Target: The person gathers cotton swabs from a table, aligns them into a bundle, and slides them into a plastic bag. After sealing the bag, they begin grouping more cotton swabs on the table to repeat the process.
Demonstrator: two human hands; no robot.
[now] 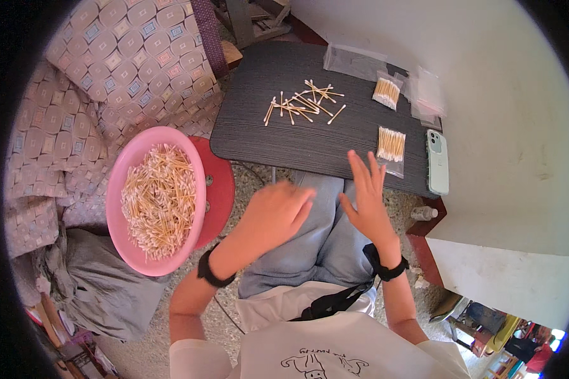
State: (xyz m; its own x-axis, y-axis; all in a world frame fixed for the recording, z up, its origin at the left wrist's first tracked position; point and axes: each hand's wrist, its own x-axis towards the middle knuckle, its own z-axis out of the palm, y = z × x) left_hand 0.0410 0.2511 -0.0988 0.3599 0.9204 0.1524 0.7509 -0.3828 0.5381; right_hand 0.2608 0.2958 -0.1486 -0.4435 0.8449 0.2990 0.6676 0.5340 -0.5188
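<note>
My right hand (pixel 368 205) is raised just off the near edge of the black table, its fingers spread and nothing in them. Close beyond its fingertips lies a small clear bag of cotton swabs (pixel 391 145). My left hand (pixel 277 211) hovers over my lap, between the pink basin and the table. Motion smears its fingers, so I cannot make out whether they grip anything. Loose cotton swabs (pixel 303 104) lie scattered across the middle of the table (pixel 259 139). To the left, a pink basin (pixel 200 189) is heaped with many more swabs (pixel 158 202).
Another filled swab bag (pixel 387 91) lies at the table's far right, beside flat clear bags (pixel 355 62). A pale green phone (pixel 437 162) rests along the right edge. Under the basin stands a red stool (pixel 220 189). A wall (pixel 487 126) borders the right; a plastic bottle (pixel 424 213) is below.
</note>
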